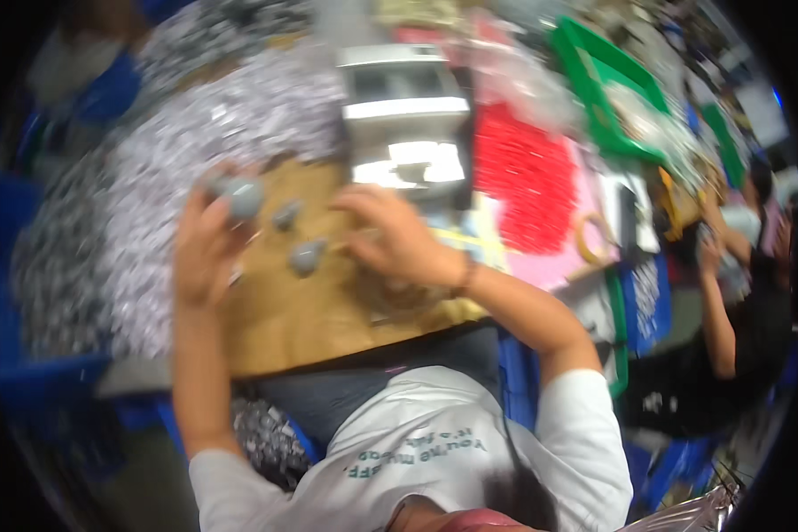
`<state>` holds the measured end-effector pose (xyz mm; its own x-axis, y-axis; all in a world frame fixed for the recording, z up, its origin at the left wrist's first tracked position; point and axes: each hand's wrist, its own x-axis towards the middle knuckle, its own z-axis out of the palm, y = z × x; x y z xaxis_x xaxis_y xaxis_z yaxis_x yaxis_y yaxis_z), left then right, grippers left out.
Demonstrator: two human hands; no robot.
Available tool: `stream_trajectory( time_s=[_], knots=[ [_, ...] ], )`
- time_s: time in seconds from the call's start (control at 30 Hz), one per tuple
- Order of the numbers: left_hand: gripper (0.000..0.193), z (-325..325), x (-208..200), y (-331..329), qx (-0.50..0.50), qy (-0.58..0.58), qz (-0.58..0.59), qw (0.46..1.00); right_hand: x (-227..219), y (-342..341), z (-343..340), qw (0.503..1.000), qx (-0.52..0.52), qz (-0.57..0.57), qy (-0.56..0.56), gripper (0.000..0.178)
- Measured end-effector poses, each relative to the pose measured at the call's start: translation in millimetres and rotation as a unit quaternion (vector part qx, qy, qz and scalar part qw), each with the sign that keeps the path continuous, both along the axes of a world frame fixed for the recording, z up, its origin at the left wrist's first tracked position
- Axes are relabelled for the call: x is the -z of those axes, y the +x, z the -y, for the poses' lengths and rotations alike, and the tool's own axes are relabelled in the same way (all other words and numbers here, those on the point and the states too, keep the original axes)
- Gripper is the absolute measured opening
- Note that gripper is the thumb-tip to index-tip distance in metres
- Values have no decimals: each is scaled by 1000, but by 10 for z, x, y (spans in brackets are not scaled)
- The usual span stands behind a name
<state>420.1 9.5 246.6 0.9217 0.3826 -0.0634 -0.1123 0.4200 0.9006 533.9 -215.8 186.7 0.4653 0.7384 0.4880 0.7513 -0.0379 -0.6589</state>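
Gripping a gray, round-ended piece [244,197] between thumb and fingers, the left hand [202,239] is over the left side of the brown work sheet [275,324], beside the heap of white pieces [230,115]. The right hand [408,239] is above the right part of the same sheet, palm downward, fingers bent and directed left. Motion blur affects this area; whether the right hand holds anything cannot be determined.

Two loose gray parts lie on the sheet between the hands: a smaller, darker part [285,215] nearer the left hand, and a rounded part [307,258] closer to the wearer. They are apart from each other.

A white machine [408,111] with a shiny front stands beyond the right hand. To its right is a pile of red pieces [525,191], with a yellow ring [585,241] near the pile's lower right side. Farther back is a green tray [585,93] containing clear plastic material. Dark gray pieces [58,248] form a heap at far left. A co-worker's bare forearm [721,324] is visible at far right.
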Motion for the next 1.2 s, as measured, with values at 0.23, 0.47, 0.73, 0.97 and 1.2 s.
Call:
stream_trajectory(
  time_s=[0.23,0.47,0.73,0.97,1.2],
  knots=[
    [58,199,30,-342,220,76,147,961,-384,-189,3,984,-73,-7,163,43],
    [56,464,216,-565,159,14,103,982,-498,-347,491,964,-75,-238,93,26],
    [36,903,489,-671,253,-317,70,911,-327,-346,896,990,-33,-88,104,24],
    [15,1341,817,-578,144,142,-38,979,-48,-279,1072,997,-2,69,-37,29],
    [22,1559,963,-501,56,437,-25,897,106,-275,1095,988,16,107,-110,31]
  ],
)
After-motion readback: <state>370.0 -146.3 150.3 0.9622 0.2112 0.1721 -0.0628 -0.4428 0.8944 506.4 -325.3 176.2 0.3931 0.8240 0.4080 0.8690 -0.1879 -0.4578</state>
